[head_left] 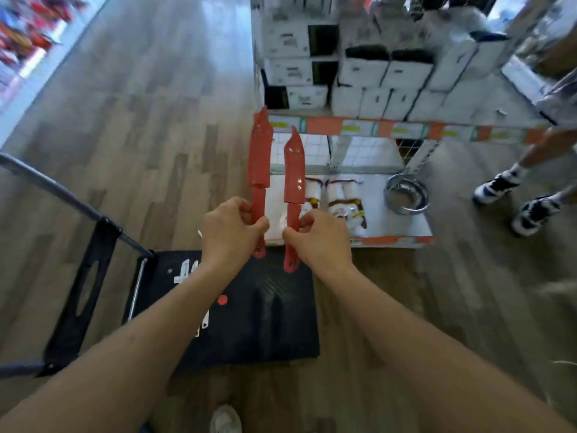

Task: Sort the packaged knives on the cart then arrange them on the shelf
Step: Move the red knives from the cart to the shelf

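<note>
Gripping one red packaged knife [260, 157] in left hand [231, 232], another [294, 179] in right hand [318, 242], above black cart [249, 307]. Steel bowl [406, 195] on lower shelf [396, 237], contents unclear.

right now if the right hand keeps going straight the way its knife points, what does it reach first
Probably the lower shelf, around the white packaged items just beyond the right hand and its red knife; depth is hard to judge.

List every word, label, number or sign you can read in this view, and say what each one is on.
No text here can be read.
White boxes on the upper shelf: printed labels, too blurred.
Shelf-edge price strip: tags, too blurred.
Black cart deck: white marks and a red dot, not legible as words.
Red packaged knives: only small pale dots, no lettering visible.
</note>
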`<state>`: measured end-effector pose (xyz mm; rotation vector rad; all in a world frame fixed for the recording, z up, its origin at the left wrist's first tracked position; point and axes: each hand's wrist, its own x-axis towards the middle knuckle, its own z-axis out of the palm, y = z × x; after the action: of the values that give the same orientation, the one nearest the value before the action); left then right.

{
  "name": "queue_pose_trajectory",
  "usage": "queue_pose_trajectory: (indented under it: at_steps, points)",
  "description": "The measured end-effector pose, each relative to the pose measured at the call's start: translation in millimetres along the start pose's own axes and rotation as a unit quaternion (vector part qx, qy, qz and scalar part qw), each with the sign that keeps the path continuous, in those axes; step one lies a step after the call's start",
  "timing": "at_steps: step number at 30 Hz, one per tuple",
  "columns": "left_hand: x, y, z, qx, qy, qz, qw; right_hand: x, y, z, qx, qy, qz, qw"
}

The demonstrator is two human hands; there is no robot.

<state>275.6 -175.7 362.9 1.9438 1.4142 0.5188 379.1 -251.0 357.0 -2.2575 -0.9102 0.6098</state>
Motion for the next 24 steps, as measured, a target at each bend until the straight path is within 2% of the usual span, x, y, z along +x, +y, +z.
queue_pose_trajectory:
  at_steps: [7,14,20,24]
  points:
    - [-48.0,107.3,-31.9,-0.014,0.012,0.041,0.999,-39.2,-27.1,-128.4,0.012,0.026,-0.029,0.999]
    - [-61.2,194.9,-55.1,-0.043,0.019,0.119,0.992,-51.3,-47.8,-216.2,0.033,0.048,-0.053,0.997]
    - [-32.5,254.1,-47.6,-0.087,0.013,0.143,0.986,-16.4,-55.3,-265.6,0.031,0.097,-0.063,0.993]
    - [8.7,290.9,-29.8,-0.088,0.008,0.14,0.986,35.4,-58.2,-294.4,0.02,0.097,-0.063,0.993]
